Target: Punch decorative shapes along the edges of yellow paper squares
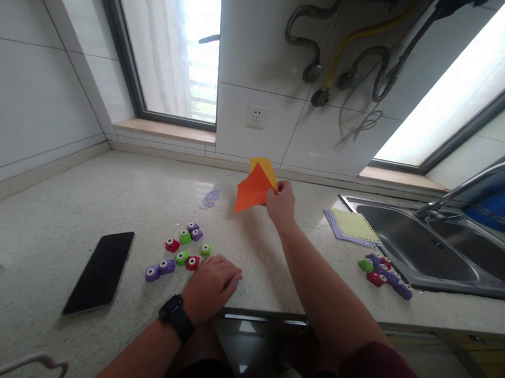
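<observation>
My right hand (282, 204) is raised over the back of the counter, its fingers pinched on paper. An orange sheet of paper (254, 188) hangs from it with one corner bent up, and a yellow sheet of paper (263, 166) shows behind. My left hand (214, 284) lies loosely on the counter near the front edge, with nothing seen in it. Right by its knuckles sit a red craft punch (192, 263) and a green craft punch (205, 249). Several more punches, such as a purple one (167, 266), are grouped to the left.
Purple paper bits (210, 198) lie scattered at mid-counter. A black tablet (100, 273) rests at left. Stacked pale-yellow and purple paper (356, 226) lies beside the steel sink (392, 227), with more punches (384, 269) in front. Wall hoses (308, 39) hang above.
</observation>
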Demonstrator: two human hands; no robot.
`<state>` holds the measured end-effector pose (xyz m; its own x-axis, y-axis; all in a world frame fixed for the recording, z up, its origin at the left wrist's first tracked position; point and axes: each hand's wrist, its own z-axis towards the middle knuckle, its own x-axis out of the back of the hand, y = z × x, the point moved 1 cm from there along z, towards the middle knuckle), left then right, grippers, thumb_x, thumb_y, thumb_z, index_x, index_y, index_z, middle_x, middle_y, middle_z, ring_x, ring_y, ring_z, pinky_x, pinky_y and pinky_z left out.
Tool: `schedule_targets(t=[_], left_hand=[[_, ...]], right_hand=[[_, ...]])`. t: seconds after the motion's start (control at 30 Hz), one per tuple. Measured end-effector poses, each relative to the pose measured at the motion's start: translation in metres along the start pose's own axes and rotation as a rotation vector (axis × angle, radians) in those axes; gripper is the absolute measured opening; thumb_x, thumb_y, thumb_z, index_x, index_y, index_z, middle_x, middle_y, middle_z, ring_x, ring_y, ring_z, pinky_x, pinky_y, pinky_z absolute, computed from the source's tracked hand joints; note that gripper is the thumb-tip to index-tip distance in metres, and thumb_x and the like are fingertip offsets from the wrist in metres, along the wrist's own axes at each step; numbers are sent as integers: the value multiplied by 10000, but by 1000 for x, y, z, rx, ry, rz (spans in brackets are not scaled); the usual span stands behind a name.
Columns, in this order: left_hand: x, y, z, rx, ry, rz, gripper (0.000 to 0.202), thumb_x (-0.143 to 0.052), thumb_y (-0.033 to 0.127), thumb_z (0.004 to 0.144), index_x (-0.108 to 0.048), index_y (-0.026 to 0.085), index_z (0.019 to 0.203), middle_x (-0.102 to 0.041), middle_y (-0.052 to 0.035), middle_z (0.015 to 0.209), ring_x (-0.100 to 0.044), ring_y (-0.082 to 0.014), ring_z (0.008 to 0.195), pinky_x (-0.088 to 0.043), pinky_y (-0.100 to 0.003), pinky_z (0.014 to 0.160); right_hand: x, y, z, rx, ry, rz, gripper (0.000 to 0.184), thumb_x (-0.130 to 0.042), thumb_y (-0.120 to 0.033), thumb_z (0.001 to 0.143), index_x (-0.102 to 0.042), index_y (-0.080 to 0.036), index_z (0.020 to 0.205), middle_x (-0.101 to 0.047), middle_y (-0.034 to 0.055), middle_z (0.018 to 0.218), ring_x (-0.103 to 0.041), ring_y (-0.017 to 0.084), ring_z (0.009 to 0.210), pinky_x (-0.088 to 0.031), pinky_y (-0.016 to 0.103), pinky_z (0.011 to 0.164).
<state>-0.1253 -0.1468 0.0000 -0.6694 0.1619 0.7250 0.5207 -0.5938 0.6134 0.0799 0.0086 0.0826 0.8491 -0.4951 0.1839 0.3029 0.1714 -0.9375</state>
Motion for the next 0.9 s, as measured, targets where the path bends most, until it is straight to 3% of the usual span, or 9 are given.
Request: schedule_targets(t=[0.1, 0.2, 0.33, 0.43, 0.6, 0.8, 0.9], left_hand=[[2, -2, 0, 75, 24, -112, 292, -479, 305, 1019, -756, 212, 1020, -768, -64, 1014, -636, -248, 993, -459, -444, 938], [4, -1, 4, 262, 130, -398, 364, -452, 407, 1026, -744, 207, 1112, -751, -90, 1128, -645, -264, 1088, -461, -461, 997], [3, 17, 15, 374, 168, -920, 531, -411, 542, 1018, -669, 168, 1294, -701, -146, 1297, -655, -308, 1157, -501, -488, 985], [1, 39, 23, 378, 146, -1085, 493, -606, 468, 954, -622, 187, 1359, -673, -134, 1361, -648, -310, 1200, -496, -480, 1039], [-3, 53, 21, 408, 210, -1068, 505, -697, 354, 906, -605, 202, 1378, -681, -112, 1355, -642, -297, 1231, -474, -480, 1102], [-4, 33, 4, 404, 213, -808, 375, -694, 385, 900, -688, 185, 1217, -734, -105, 1243, -680, -295, 1162, -521, -487, 1052], [-5, 22, -5, 367, 216, -529, 241, -702, 400, 881, -744, 201, 1011, -774, -87, 1074, -711, -294, 1053, -544, -468, 994]], right_hand=[[49, 0, -17, -69, -3, 107, 216, -613, -253, 747, -500, -229, 929, -611, 10, 922, -607, 185, 803, -519, 293, 630], [89, 6, -53, -169, -55, 233, 215, -610, -271, 760, -514, -224, 947, -647, 7, 913, -648, 177, 742, -526, 279, 576], [118, 24, -109, -409, -180, 561, 310, -742, -289, 763, -567, -242, 1014, -708, 9, 983, -684, 173, 774, -546, 266, 622], [127, 39, -138, -430, -270, 626, 335, -786, -355, 795, -588, -255, 1045, -718, 25, 1047, -705, 198, 833, -561, 285, 653], [138, 49, -156, -335, -464, 566, 319, -725, -425, 885, -591, -271, 1130, -697, 70, 1166, -701, 246, 1011, -575, 390, 852], [146, 42, -169, -100, -642, 369, 320, -581, -392, 979, -546, -287, 1279, -661, 94, 1217, -663, 254, 1092, -532, 466, 978], [145, 42, -175, 62, -631, 220, 246, -521, -291, 996, -564, -273, 1237, -660, 90, 1171, -660, 234, 1030, -535, 444, 948]])
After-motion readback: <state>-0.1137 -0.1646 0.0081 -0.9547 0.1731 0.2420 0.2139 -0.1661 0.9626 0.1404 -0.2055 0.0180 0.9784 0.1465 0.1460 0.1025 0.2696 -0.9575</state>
